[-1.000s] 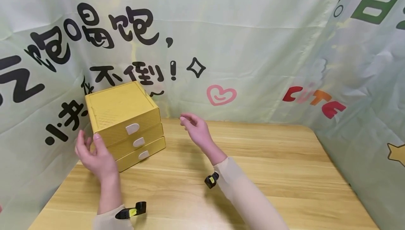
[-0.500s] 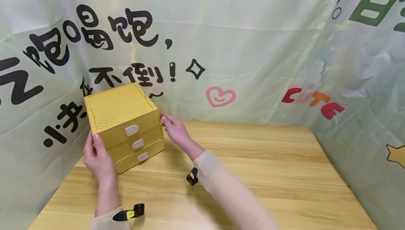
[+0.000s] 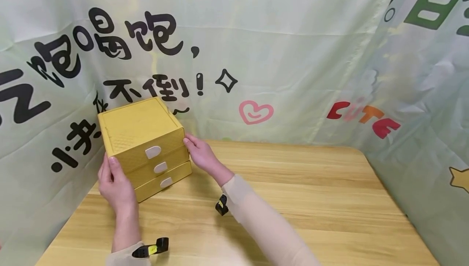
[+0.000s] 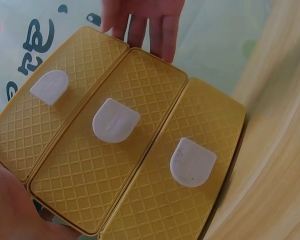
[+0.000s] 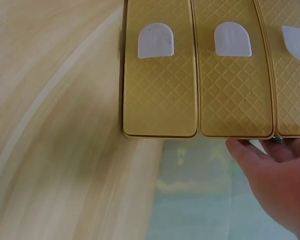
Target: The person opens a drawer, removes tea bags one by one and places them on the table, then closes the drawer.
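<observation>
A yellow three-drawer storage box [image 3: 141,123] stands at the table's back left, its drawers closed. Each drawer front has a waffle pattern and a pale tab handle [image 4: 116,120]. My left hand [image 3: 117,188] grips the box's left side, thumb at the front corner and fingers along the side wall. On the opposite side, my right hand [image 3: 202,156] holds the right wall near the upper drawers. The right wrist view shows that hand's fingers [image 5: 277,150] reaching behind the front edge, partly hidden by the box.
The wooden table [image 3: 293,192] stretches to the right and front of the box. A printed cloth [image 3: 293,62] hangs close behind the box and along both sides. Black wrist cameras [image 3: 150,249] sit on both sleeves.
My right hand has moved left from above the table onto the box's right side. My left hand has closed in against the left side. The box stays about where it was.
</observation>
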The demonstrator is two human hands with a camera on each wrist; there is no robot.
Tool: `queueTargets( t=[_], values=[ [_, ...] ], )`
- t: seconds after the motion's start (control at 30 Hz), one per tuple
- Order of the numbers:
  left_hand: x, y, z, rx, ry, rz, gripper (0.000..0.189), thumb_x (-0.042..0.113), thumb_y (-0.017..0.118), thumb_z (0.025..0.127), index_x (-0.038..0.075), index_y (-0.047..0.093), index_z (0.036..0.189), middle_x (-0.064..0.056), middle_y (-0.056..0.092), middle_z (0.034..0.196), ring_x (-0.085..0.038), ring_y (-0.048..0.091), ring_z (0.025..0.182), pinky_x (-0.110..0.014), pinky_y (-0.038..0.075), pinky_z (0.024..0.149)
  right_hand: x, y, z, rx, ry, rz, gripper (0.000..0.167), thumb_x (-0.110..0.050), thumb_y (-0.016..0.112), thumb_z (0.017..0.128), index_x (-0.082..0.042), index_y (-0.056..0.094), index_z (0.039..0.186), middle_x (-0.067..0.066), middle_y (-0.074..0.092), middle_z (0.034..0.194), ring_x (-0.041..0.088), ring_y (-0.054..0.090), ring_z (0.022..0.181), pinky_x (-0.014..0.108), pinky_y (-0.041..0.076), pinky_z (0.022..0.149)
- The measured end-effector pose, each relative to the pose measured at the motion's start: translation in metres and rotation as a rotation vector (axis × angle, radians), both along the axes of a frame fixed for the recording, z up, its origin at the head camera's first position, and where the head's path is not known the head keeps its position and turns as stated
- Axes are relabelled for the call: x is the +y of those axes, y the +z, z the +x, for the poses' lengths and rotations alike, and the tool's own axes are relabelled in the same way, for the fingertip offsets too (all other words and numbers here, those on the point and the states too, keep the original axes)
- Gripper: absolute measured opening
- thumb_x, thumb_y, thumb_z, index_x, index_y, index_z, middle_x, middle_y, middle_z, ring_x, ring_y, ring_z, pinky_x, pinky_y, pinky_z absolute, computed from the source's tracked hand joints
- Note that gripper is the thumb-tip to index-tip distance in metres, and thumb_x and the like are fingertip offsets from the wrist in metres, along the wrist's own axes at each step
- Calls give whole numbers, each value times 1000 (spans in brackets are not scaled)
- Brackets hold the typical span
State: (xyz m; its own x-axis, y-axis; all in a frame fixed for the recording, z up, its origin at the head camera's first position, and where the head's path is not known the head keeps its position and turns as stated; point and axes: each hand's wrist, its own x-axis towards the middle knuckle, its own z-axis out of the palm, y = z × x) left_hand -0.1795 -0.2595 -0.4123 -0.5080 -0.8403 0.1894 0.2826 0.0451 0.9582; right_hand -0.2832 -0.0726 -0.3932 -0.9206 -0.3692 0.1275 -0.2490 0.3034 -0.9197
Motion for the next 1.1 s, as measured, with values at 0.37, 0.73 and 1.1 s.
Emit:
queueTargets(
  t=[0.37, 0.73, 1.1],
  values=[
    [10, 1, -2, -37, 32, -59, 45, 41, 53, 108, 22, 58, 148, -8, 55, 148, -16, 48, 135, -25, 34, 118, 13, -2, 5, 25, 14, -17, 53, -42, 47, 110, -13, 50, 155, 8, 54, 154, 26, 55, 137, 41, 44, 114],
    [24, 3, 0, -81, 4, -197, 48, 42, 43, 111, 16, 58, 148, -5, 58, 139, -13, 50, 125, -24, 38, 107, 30, -16, 18, 40, -43, -193, 39, -32, 54, 109, -5, 57, 137, 14, 54, 150, 33, 59, 132, 45, 51, 107],
    [38, 0, 0, -87, -78, -257, 54, 42, 43, 111, 5, 55, 148, -13, 56, 145, -23, 49, 135, -29, 36, 114, 59, -23, 32, 107, -100, -220, 35, -28, 55, 109, -2, 58, 132, 14, 56, 148, 35, 64, 125, 48, 57, 97]
  ],
)
